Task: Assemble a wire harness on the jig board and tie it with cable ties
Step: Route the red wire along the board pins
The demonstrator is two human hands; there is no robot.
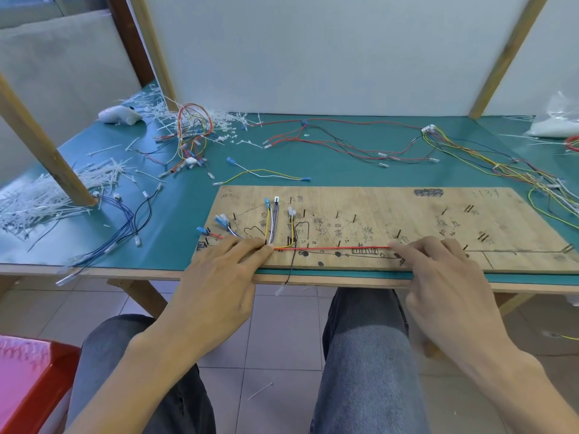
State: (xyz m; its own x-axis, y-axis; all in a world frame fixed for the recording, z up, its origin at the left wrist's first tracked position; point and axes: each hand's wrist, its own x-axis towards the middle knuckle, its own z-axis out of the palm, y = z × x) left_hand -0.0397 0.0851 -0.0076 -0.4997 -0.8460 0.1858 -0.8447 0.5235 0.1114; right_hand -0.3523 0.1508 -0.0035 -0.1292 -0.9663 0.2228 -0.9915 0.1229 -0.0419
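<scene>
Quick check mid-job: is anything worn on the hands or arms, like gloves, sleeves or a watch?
No. The left hand and right hand are bare: no gloves, rings or watch show. Both forearms are uncovered as far as the frame reaches, with no sleeves in view. Blue denim jeans cover the legs below.

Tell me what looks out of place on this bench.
A black wire runs off the jig board and dangles past its front edge, terminal hanging free. White cable ties lie strewn at far left, and a stray tie lies on the floor.
</scene>
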